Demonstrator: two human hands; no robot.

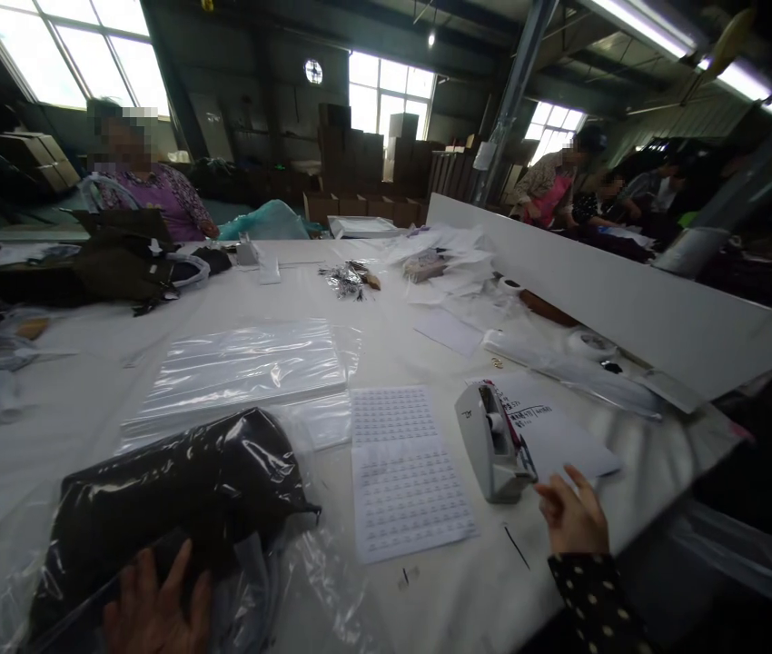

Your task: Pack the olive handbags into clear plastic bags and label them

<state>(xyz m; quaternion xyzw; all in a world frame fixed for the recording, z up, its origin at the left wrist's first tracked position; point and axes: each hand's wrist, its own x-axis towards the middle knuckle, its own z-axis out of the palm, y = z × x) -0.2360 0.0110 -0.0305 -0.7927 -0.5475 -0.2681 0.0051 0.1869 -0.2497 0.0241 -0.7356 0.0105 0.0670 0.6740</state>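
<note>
"What is the left hand doing?"

"I am watching the left hand (158,604) resting palm down on a dark bundle (174,486) in clear plastic (321,568). Its fingers are spreading loosely and closing around nothing. The bundle is lying toward the near edge of the white table (386,331), on the left."

"And the right hand?"

"I am seeing the right hand (573,513) reaching from a dark, pale-dotted sleeve (597,595), close to the table's right edge. Its fingers are half curling, with one fingertip meeting the near end of a grey tape dispenser (474,440). I am not able to tell whether they are pinching any tape."

"What else is lying about?"

"A sheet of small printed labels (413,472) is lying between bundle and dispenser. A handwritten sheet (583,440) is lying beside the dispenser, toward the right edge. Flat clear bags (250,368) are lying just beyond the bundle. A person in a purple-pink apron (164,200) is showing past the far edge, on the left."
</note>
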